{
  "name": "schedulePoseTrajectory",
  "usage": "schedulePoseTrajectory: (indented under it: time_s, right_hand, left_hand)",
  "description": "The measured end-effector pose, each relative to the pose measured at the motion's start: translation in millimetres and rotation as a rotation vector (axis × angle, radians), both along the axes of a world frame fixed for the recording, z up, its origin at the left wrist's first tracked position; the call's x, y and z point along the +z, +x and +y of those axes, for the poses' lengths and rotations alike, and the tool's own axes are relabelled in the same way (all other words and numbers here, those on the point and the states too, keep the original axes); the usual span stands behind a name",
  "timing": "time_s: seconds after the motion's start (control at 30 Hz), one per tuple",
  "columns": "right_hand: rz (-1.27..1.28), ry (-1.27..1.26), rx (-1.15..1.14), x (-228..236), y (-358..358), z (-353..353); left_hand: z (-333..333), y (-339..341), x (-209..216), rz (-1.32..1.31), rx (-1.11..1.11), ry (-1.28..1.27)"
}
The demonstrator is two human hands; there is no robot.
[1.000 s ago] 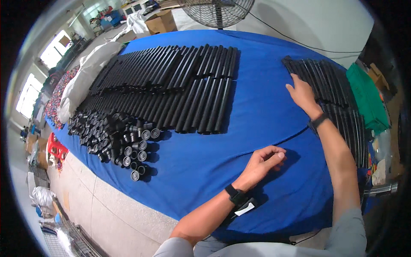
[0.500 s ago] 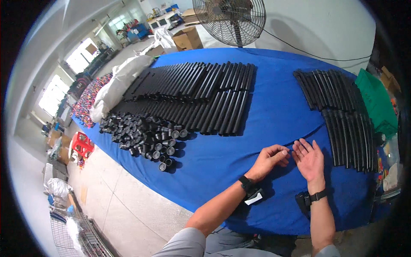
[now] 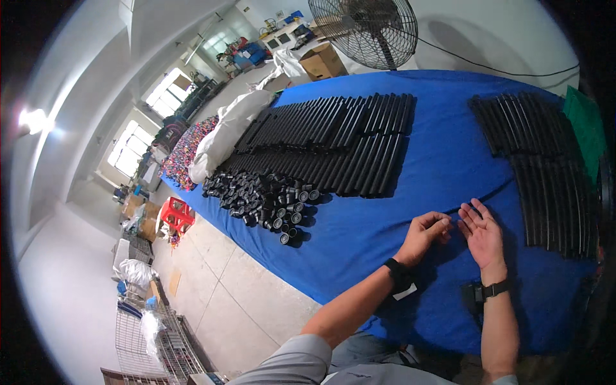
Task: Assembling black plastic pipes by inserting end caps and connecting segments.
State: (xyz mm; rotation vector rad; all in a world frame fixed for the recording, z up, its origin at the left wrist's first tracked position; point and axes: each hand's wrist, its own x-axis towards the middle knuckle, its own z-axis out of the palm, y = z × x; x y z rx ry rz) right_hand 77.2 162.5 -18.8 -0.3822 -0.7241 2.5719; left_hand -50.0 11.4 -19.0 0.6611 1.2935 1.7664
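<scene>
My left hand (image 3: 421,239) hovers above the blue cloth (image 3: 350,247), its fingers curled in and the thumb near the fingertips; I see nothing in it. Beside it, my right hand (image 3: 484,236) is open, palm turned up, fingers stretched and bare. Each wrist wears a black strap with a small box. To the right lie two rows of black tubes (image 3: 552,196), the things nearest my right hand. Left of my hands, more black tubes (image 3: 366,163) lie side by side in two long rows. In front of those is a heap of round black caps (image 3: 256,199).
A white sack (image 3: 224,135) lies by a pile of small multicoloured pieces (image 3: 186,151) at the table's far left. A black fan (image 3: 366,29) stands behind the table. A green bin (image 3: 585,131) sits at the right edge. A red stool (image 3: 176,215) and wire cart (image 3: 151,340) stand left.
The whole view has swung left, so the table and things sit farther right. The left thumb and fingers look more drawn together; the right hand stays open.
</scene>
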Motion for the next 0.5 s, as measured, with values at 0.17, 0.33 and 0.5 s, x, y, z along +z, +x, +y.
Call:
schedulePoseTrajectory:
  time_s: [0.17,0.33,0.5]
  right_hand:
    - [-0.003,-0.005,0.001,-0.7,-0.5,0.1]
    - [0.03,-0.01,0.022,-5.9,-1.4,3.9]
    - [0.001,-0.026,0.018,-0.4,-4.4,-1.2]
  left_hand:
    - [-1.8,3.8,-2.2,-0.048,0.04,0.041]
    - [-0.2,6.4,1.3,-0.045,0.039,0.009]
    - [-3.3,5.2,2.8,-0.043,0.034,-0.013]
